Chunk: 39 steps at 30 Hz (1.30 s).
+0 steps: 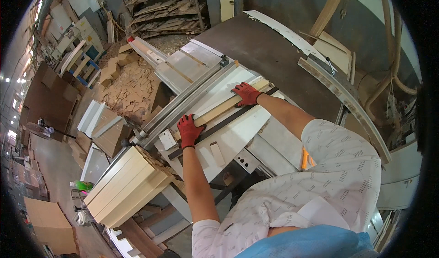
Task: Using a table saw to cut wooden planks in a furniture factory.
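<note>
A long pale wooden strip [216, 113] lies across the white surface of a woodworking machine table [238, 137]. My left hand [190, 130], in a red glove, closes over the strip's near left end. Further along, toward the far right end, my right hand [247, 95], also red-gloved, grips across the same strip with its fingers over the far edge. A dark straight bar [224, 126] runs alongside, nearer to me. Beside my left hand sits a small white block [168, 139], and a short pale offcut [216, 154] lies on the near part of the surface.
Stacked pale boards [130, 185] stand at the lower left. Metal rails [183, 105] run along the table's far side. Beyond are a heap of wood offcuts [130, 86] and a loaded rack [167, 9]. A curved panel edge [347, 107] stands at the right.
</note>
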{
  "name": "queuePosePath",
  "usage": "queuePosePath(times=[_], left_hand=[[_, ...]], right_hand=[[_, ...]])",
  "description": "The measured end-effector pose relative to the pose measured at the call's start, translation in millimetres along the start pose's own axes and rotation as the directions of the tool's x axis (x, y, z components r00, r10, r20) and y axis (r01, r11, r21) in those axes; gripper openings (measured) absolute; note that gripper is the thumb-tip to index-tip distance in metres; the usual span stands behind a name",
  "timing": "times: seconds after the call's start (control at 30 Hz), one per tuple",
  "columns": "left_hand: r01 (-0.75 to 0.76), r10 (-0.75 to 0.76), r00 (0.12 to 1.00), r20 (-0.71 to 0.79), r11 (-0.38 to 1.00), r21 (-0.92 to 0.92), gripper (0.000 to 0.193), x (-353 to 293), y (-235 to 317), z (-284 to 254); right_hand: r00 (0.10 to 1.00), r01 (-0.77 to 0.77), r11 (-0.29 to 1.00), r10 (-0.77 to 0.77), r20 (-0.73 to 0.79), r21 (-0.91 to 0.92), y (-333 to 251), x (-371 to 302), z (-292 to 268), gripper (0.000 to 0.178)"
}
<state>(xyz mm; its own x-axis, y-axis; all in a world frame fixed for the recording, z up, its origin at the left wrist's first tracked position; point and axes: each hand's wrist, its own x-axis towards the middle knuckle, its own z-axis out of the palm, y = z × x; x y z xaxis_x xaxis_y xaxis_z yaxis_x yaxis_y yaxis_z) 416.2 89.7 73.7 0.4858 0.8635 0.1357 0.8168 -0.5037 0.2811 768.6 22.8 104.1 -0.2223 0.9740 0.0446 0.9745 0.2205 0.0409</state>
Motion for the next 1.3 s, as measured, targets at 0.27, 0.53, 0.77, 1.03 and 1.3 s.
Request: queuePosePath(times=[0.27, 0.53, 0.77, 1.03, 1.3], left_hand=[[-0.024, 0.022, 0.998, -0.054, 0.999, -0.030, 0.083, -0.3, -4.5, -0.5], [-0.001, 0.002, 0.999, 0.036, 1.000, -0.024, 0.088, 1.6, -3.9, -4.0], [-0.072, 0.070, 0.997, 0.038, 0.997, 0.041, 0.084, 2.0, 5.6, -9.5], [-0.293, 0.273, 0.946, 0.174, 0.950, 0.104, 0.090, -7.3, -20.9, -34.7], [-0.279, 0.237, 0.952, 0.192, 0.932, 0.232, 0.093, -16.4, -51.7, -74.7]], right_hand=[[0.991, -0.077, 0.997, 0.078, 0.111, -0.009, -9.8, 8.2, -7.5, 0.080], [0.980, -0.136, 0.990, 0.129, 0.150, 0.039, -11.9, 10.5, -5.5, 0.085], [0.974, -0.184, 0.983, 0.183, 0.134, -0.005, -6.5, 4.3, 1.7, 0.088], [0.991, -0.136, 0.984, 0.137, -0.003, 0.118, -7.7, -8.3, 18.0, 0.091], [0.835, -0.078, 0.694, 0.438, -0.334, 0.715, -112.5, -9.0, 15.4, 0.072]])
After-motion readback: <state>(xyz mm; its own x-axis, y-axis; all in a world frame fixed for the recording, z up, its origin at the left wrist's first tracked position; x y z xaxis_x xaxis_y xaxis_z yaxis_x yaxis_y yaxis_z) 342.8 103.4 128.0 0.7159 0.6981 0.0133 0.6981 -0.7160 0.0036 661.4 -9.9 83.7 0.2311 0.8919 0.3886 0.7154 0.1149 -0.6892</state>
